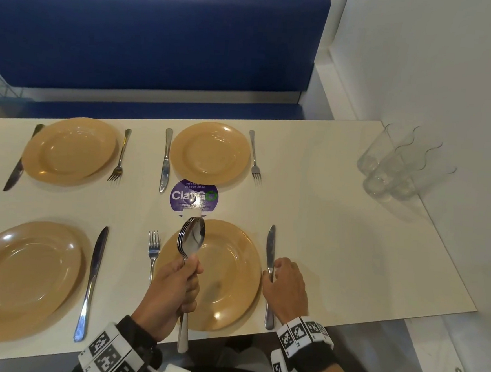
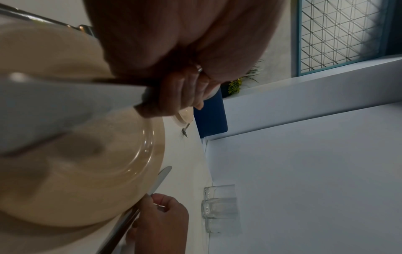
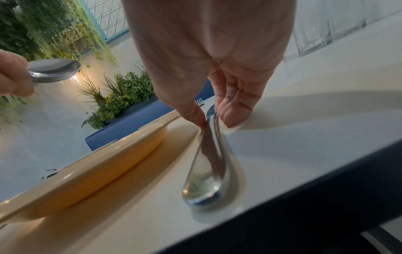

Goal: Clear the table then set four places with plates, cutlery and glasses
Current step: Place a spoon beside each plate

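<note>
Cutlery stage: left hand (image 1: pixel 175 292) clutches stacked spoons (image 1: pixel 191 239) above the near plate (image 1: pixel 231 275) — right hand (image 1: pixel 284 288) pinches the knife (image 1: pixel 269 261) on the table (image 1: pixel 337 237), likely squaring it; spoons next, glasses (image 1: pixel 392 168) wait — far corner

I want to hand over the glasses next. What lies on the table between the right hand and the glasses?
Nothing: in the head view, the table is bare between the right hand and the glasses.

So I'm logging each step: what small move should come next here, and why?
Probably the right hand lets go of the knife beside the near plate and takes one spoon from the spoons the left hand grips; no place has a spoon.
</note>
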Action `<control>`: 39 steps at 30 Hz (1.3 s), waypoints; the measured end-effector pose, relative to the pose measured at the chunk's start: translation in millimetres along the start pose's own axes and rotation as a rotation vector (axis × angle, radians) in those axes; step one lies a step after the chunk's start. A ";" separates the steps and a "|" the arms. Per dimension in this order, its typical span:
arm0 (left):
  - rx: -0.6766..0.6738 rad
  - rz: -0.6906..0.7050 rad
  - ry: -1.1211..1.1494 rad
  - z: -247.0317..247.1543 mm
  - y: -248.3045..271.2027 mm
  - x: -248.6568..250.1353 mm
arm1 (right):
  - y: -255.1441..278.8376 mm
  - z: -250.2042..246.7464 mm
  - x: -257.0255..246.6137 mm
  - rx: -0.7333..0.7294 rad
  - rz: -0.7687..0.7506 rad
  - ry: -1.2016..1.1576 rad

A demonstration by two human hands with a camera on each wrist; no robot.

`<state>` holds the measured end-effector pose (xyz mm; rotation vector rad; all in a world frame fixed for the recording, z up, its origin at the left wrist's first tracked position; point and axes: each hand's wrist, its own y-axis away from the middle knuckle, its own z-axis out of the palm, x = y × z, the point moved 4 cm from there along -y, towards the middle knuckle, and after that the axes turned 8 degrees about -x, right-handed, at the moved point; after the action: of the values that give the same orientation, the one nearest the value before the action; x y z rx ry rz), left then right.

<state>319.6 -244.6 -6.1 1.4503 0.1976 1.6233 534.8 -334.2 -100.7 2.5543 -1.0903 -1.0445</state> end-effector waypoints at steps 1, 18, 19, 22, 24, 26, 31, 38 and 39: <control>0.000 -0.001 -0.004 0.1 -0.2 0.1 | -0.5 0.3 -0.8 -0.002 0.001 -0.002; -0.001 -0.006 -0.014 2.6 -3.7 3.1 | -2.9 2.5 -2.0 0.000 -0.011 -0.007; 0.000 -0.006 -0.016 2.7 -3.8 3.2 | -2.7 2.2 -2.3 0.003 -0.013 -0.007; 0.004 -0.004 -0.018 2.8 -3.7 3.4 | -1.9 2.0 -2.9 0.015 -0.014 -0.007; 0.003 -0.004 -0.014 2.3 -4.3 3.2 | -1.7 2.4 -3.0 0.016 -0.011 -0.004; 0.000 -0.001 -0.009 1.3 -4.7 2.3 | -2.1 3.1 -2.4 0.015 -0.004 0.000; -0.007 0.006 -0.006 0.8 -4.7 1.4 | -1.5 1.4 -3.5 0.009 -0.004 -0.002; -0.042 0.001 0.046 4.0 -14.0 -2.4 | 13.6 -31.5 -8.5 0.024 -0.020 -0.082; -0.062 -0.010 0.070 7.2 -17.4 -3.6 | 20.6 -42.9 -14.2 0.049 -0.051 -0.106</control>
<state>334.3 -240.4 -17.8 1.3448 0.1933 1.6592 544.7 -343.8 -53.0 2.6045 -1.0937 -1.1929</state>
